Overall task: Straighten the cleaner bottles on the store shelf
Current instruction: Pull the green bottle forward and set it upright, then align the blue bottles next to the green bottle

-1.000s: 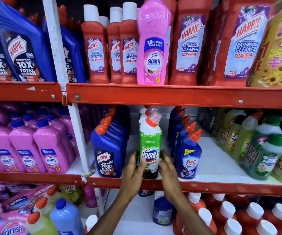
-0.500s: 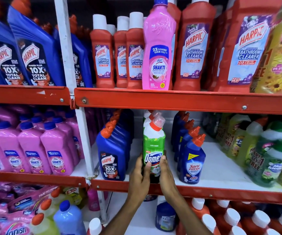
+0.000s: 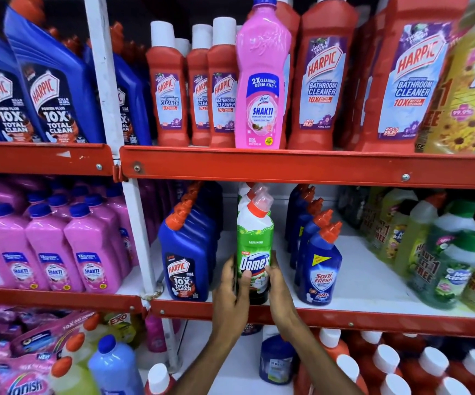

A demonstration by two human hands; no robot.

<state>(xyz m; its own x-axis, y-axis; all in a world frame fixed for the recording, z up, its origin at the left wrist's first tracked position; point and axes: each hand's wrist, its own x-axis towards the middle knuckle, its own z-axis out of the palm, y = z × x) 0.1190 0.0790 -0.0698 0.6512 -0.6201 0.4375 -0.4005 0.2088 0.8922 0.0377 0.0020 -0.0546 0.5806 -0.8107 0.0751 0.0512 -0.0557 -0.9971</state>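
Observation:
A green and white Domex bottle [image 3: 254, 240] with a clear pink-red cap stands upright at the front of the middle shelf [image 3: 310, 316]. My left hand [image 3: 229, 289] wraps its lower left side, thumb on the label. My right hand [image 3: 276, 286] clasps the lower right side. More Domex bottles line up behind it. Left of it stands a row of blue Harpic bottles [image 3: 186, 260]. To its right is a row of blue Sani Fresh bottles [image 3: 320, 269].
On the top shelf a pink Shakti bottle [image 3: 262, 81] stands among red Harpic bathroom cleaners [image 3: 323, 78]. Yellow-green bottles [image 3: 444, 258] fill the middle shelf's right end. Pink Shakti bottles [image 3: 51, 246] fill the left bay. White-capped red bottles [image 3: 387, 363] sit below.
Both hands have closed in from beside the Domex bottle onto its lower sides. The view has moved closer and tilted slightly down.

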